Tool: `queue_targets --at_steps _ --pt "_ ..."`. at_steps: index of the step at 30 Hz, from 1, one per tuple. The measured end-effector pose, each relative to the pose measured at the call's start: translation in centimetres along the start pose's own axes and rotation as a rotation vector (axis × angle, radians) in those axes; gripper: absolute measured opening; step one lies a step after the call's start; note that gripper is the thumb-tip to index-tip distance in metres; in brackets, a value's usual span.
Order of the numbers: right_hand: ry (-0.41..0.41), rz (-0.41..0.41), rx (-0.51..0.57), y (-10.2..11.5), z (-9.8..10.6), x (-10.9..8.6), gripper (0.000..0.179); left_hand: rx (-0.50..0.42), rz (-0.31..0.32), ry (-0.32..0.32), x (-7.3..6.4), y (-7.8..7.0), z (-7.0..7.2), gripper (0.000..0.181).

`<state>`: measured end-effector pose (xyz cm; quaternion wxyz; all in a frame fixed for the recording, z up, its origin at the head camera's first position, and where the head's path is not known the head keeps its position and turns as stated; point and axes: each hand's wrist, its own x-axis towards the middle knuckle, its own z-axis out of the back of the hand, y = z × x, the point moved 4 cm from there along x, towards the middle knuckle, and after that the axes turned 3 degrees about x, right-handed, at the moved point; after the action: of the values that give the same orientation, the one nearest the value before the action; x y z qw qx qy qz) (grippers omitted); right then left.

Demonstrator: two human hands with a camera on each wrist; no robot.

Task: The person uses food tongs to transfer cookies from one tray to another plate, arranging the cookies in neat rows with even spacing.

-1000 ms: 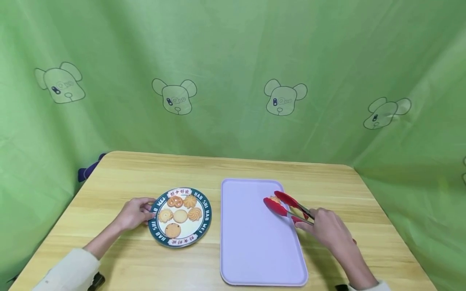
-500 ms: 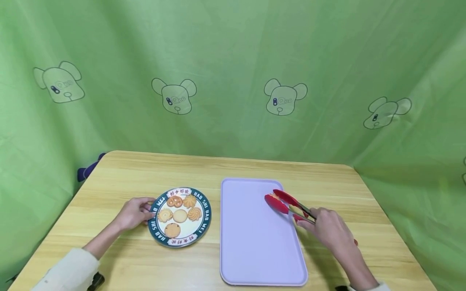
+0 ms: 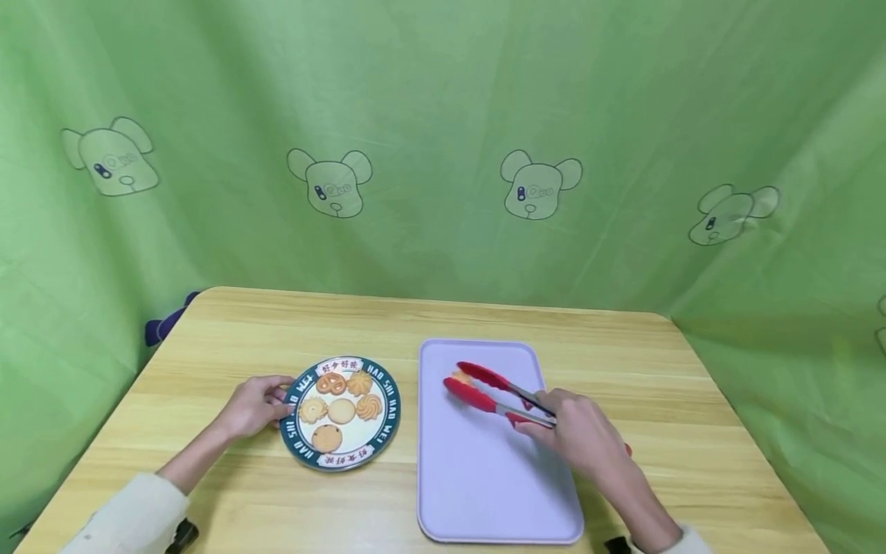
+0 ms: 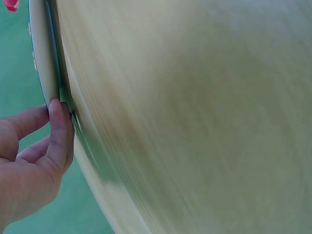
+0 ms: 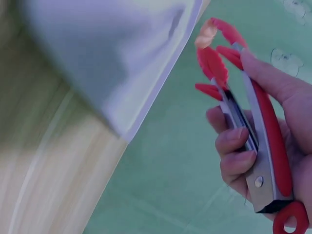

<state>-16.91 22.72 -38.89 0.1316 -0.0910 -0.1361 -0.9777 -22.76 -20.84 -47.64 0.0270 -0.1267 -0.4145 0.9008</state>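
Observation:
My left hand (image 3: 251, 408) is at the left edge of a round plate (image 3: 391, 419) with a dark green lettered border. In the left wrist view, its thumb and fingers pinch the rim, and the plate (image 4: 45, 58) is tilted up off the table on that side. Several cookies lie on the plate, among them a pretzel-shaped one (image 3: 331, 384) and a swirled one (image 3: 370, 407). My right hand (image 3: 581, 435) grips red-tipped metal tongs (image 3: 472, 395) over the upper part of a lilac tray (image 3: 491, 492). Between the tong tips is a small golden cookie (image 5: 205, 35), partly hidden.
Both plate and tray are on a light wooden table (image 3: 208, 346), with a strip of wood between them. A green curtain (image 3: 436, 254) printed with bear heads surrounds the table. Something dark purple (image 3: 166, 327) shows beyond the left table edge.
My right hand has carried the tongs and the cookie leftward, from the tray's right edge to over its upper left part. My left hand and the plate stay in place.

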Motion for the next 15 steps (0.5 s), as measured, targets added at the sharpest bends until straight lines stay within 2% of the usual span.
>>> queue_targets --at_steps 15 --pt "0.125 0.205 0.07 8.3 -3.7 1.2 0.047 -0.004 0.005 0.003 -0.1 0.1 0.0 0.05"
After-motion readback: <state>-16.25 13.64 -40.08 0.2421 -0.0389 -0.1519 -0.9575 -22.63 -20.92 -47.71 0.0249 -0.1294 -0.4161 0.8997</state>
